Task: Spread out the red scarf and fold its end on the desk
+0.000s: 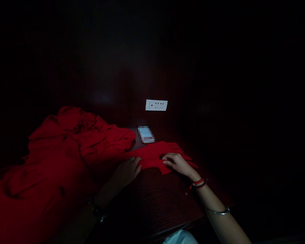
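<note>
A red fringed scarf (pixel 154 151) lies across the dark wooden table (pixel 167 198), its fringe spreading to the right. Along its near edge a strip of the cloth is folded over. My right hand (pixel 178 163) pinches this edge close to the fringed end, and a corner of cloth hangs out below it. My left hand (pixel 128 170) has its fingers closed on the same edge further left. Bracelets circle both of my forearms.
A heap of red fringed cloth (pixel 63 142) covers the left side. Behind the scarf lies a flat, blurred pale object (pixel 145 134), under a white wall socket (pixel 156 105). The table's front edge runs near my lap (pixel 180 237). Surroundings are very dark.
</note>
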`<state>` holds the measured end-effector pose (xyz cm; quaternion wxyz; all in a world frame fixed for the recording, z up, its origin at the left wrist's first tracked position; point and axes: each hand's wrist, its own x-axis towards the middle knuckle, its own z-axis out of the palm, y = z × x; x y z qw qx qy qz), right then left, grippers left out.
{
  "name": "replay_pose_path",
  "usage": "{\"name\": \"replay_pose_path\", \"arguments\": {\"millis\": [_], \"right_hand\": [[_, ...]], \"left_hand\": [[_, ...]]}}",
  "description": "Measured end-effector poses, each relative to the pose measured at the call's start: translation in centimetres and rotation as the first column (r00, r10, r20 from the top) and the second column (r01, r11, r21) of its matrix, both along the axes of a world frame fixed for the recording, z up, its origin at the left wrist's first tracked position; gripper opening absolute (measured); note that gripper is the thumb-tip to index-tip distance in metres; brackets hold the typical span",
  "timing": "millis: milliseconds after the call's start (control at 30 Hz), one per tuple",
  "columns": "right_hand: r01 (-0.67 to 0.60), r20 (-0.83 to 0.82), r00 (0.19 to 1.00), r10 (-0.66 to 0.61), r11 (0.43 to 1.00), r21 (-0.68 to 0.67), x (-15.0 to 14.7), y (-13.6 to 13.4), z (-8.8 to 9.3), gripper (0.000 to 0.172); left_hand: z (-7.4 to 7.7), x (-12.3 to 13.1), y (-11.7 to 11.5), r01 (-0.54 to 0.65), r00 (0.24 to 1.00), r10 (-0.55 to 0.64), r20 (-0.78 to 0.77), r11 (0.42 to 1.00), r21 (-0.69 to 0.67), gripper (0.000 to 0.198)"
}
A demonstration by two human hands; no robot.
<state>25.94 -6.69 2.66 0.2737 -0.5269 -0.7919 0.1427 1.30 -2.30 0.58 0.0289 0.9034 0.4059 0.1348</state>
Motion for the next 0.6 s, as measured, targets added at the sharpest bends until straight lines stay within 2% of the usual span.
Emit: {"name": "replay_pose_path", "arguments": {"millis": [133,400,600], "right_hand": [[-0.008,0.029,1.000,0.008,1.000,0.022,0.11,0.08,-0.19,0.014],[-0.012,0.086,0.996,0.011,1.000,0.005,0.02,-0.16,-0.16,0.013],[0.047,0.057,0.997,-0.048,0.998,0.030,0.55,-0.02,-0.18,0.004]], "left_hand": [[0.51,0.36,-0.37,-0.003,0.999,0.003,-0.040,1.000,0.002,0.031],[0.47,0.41,-0.33,0.052,0.996,-0.049,-0.075,0.998,0.044,0.026],[1.07,-0.05,-0.24,-0.051,0.990,0.062,-0.124,0.995,0.089,0.022]]}}
